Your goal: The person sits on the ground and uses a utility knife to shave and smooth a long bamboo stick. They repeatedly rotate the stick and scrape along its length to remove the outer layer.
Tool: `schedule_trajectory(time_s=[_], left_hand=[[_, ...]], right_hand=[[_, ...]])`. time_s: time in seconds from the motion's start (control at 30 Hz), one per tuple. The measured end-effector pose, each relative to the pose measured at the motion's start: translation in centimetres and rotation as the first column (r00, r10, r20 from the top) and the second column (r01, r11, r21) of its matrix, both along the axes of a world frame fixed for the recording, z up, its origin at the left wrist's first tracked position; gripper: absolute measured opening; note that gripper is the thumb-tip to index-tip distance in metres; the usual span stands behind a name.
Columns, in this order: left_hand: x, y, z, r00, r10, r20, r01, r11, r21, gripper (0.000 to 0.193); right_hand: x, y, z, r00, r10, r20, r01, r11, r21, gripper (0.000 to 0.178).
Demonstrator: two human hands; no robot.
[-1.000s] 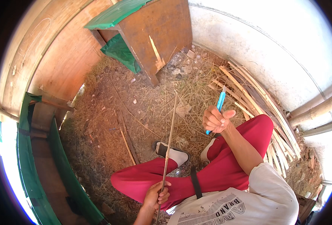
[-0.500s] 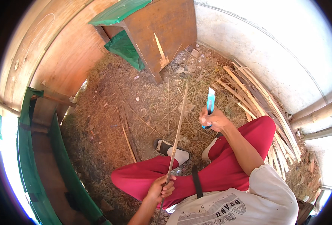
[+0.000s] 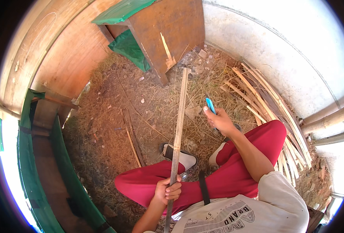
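My left hand (image 3: 168, 190) is closed round the lower part of a long flat strip of split bamboo (image 3: 179, 116). The strip rises from beside my lap, past my shoe, toward the wooden cabinet, its wider face turned up. To its right, my right hand (image 3: 221, 121) grips a light-blue box cutter (image 3: 210, 105), held above the ground in front of my shin. The cutter's front end tilts away and up, and its blade shows only as a dark narrow tip. Most of its handle is hidden in my fingers. The cutter and the strip are apart.
A pile of bamboo strips (image 3: 265, 105) lies at my right along the white wall (image 3: 288, 39). A brown wooden cabinet (image 3: 168, 35) with green covering stands ahead. A green-edged wooden trough-like frame (image 3: 43, 163) runs along the left. Two thin sticks (image 3: 131, 136) lie on the straw-strewn ground.
The bamboo strip has turned from its narrow edge to its wider face and swung slightly left at its far end. My right hand has rotated the box cutter, so less of it shows.
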State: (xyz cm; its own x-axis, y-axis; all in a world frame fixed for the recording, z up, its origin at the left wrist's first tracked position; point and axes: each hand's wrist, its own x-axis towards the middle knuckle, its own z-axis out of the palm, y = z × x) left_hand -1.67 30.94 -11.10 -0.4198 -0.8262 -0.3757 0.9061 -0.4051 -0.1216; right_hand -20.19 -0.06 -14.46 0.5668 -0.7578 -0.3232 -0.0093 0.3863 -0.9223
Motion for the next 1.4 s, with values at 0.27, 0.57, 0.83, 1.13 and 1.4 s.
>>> schedule_trajectory(time_s=[0.27, 0.57, 0.83, 1.13, 1.4], left_hand=[[-0.8, -1.0, 1.4, 0.923, -0.050, 0.381, 0.018, 0.996, 0.087, 0.031], [-3.7, -3.4, 2.8, 0.382, -0.217, 0.898, -0.066, 0.963, 0.261, 0.032], [-4.1, -4.8, 2.2, 0.400, -0.207, 0.893, -0.107, 0.957, 0.269, 0.031], [-5.0, -4.4, 1.3, 0.373, -0.265, 0.889, -0.106, 0.940, 0.325, 0.032], [-3.6, -3.8, 1.0, 0.372, -0.311, 0.875, -0.045, 0.935, 0.351, 0.031]], right_hand=[[0.1, 1.0, -0.3, 0.913, -0.297, -0.280, -0.026, 0.641, -0.767, 0.032], [1.2, 4.7, 0.9, 0.778, -0.252, -0.576, -0.417, 0.480, -0.772, 0.016], [2.0, 4.7, -0.7, 0.667, -0.180, -0.723, -0.556, 0.525, -0.644, 0.013], [2.4, 5.2, -3.5, 0.580, -0.206, -0.788, -0.627, 0.505, -0.593, 0.015], [3.3, 5.1, -5.9, 0.602, -0.281, -0.748, -0.622, 0.423, -0.659, 0.016]])
